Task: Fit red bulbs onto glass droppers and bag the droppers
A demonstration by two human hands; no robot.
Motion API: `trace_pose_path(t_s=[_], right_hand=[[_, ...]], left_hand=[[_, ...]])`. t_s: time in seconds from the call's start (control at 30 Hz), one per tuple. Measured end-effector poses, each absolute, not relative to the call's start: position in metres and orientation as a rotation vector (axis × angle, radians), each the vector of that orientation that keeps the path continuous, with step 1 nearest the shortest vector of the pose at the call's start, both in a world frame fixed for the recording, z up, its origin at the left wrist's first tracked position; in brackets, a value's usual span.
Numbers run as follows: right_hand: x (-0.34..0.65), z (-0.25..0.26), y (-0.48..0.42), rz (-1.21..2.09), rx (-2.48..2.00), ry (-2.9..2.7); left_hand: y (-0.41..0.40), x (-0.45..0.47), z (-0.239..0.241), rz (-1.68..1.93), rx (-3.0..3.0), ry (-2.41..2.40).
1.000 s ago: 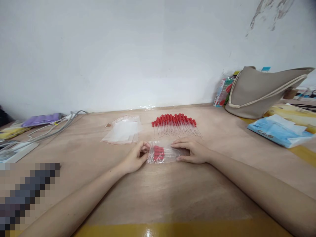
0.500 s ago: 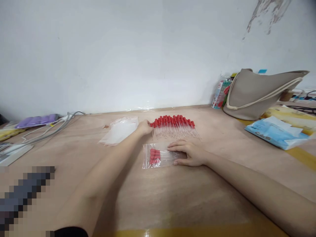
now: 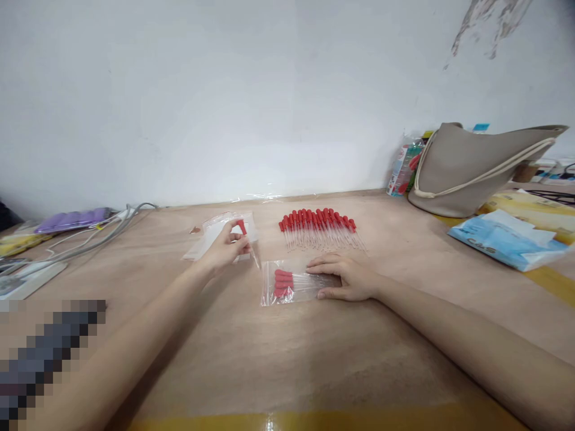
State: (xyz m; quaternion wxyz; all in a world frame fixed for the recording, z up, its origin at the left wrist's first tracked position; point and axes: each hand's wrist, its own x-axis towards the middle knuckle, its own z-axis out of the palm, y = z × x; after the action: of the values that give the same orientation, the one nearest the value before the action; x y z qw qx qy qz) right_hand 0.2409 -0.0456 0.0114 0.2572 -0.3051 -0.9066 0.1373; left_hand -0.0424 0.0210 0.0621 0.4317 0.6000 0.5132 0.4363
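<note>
My left hand (image 3: pixel 228 246) pinches a dropper (image 3: pixel 242 227) with a red rubber bulb. Its clear tube slants down to the right, its tip close to the mouth of a clear zip bag (image 3: pixel 268 287). Inside that bag several red-bulbed droppers (image 3: pixel 283 283) lie side by side, bulbs to the left. On the bag's right part rests my right hand (image 3: pixel 345 277), fingers stretched out and thumb apart. Behind the bag, a row of loose droppers (image 3: pixel 317 220) lies on the table, red bulbs toward the wall. Flat clear bags (image 3: pixel 209 236) lie partly hidden behind my left hand.
At the right stand a grey bag (image 3: pixel 471 170) and a printed plastic package (image 3: pixel 401 170), with a blue tissue pack (image 3: pixel 503 242) in front. Cables (image 3: pixel 112 230) and a purple item (image 3: pixel 74 220) lie at the left. A pixelated dark shape (image 3: pixel 45 359) covers the lower left.
My left hand has moved left and nearer from the left end of the dropper row, now with one dropper in its fingers. My right hand stays on the zip bag.
</note>
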Motion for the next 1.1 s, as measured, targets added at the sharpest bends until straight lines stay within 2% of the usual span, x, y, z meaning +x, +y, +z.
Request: trace_pose_path(t_s=[0.2, 0.43, 1.1], right_hand=[[0.241, 0.013, -0.048, 0.369, -0.869, -2.456], [0.241, 0.012, -0.047, 0.381, -0.870, -2.451], [0.240, 0.013, -0.048, 0.391, -0.868, -2.441]], left_hand=[[-0.022, -0.061, 0.036, 1.386, 1.278, 1.170], [-0.030, -0.042, 0.016, 1.545, 1.193, 1.138], [-0.033, -0.055, 0.018, 1.302, 1.217, 1.173]])
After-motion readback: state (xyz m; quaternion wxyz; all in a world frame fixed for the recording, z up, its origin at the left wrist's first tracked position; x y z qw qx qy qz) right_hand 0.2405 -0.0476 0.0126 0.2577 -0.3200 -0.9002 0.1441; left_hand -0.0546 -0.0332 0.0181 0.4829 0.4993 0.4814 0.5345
